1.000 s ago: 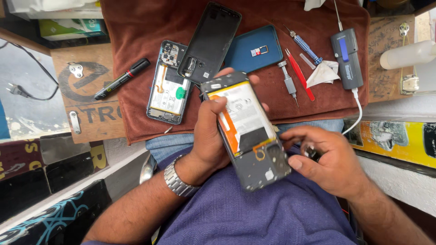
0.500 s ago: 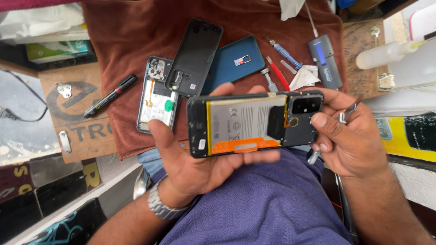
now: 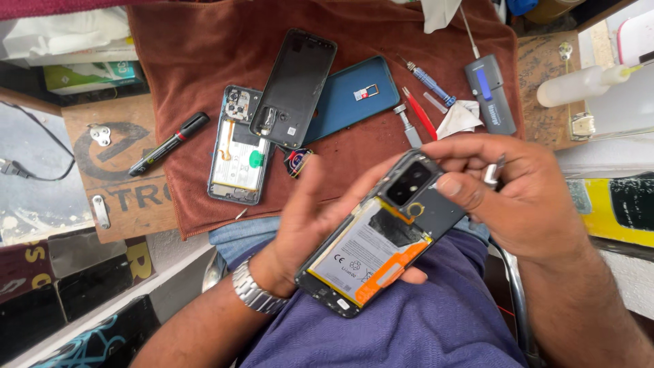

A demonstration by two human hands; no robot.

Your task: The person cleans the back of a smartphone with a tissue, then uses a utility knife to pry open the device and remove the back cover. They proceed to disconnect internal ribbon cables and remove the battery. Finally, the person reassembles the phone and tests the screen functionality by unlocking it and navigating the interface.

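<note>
The left hand point(image 3: 310, 221) cradles an opened phone point(image 3: 381, 235) from below over the lap, fingers curled under it, battery facing up. The right hand point(image 3: 524, 197) pinches its camera end, a thin metal tool point(image 3: 494, 172) tucked between the fingers. The work looks like inspection mid-repair; prying next would call for a steady grip.

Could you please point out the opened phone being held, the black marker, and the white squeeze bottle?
opened phone point(image 3: 371, 255): head view, on its battery.
black marker point(image 3: 167, 144): head view, mid-barrel.
white squeeze bottle point(image 3: 575, 85): head view, on its body.
</note>
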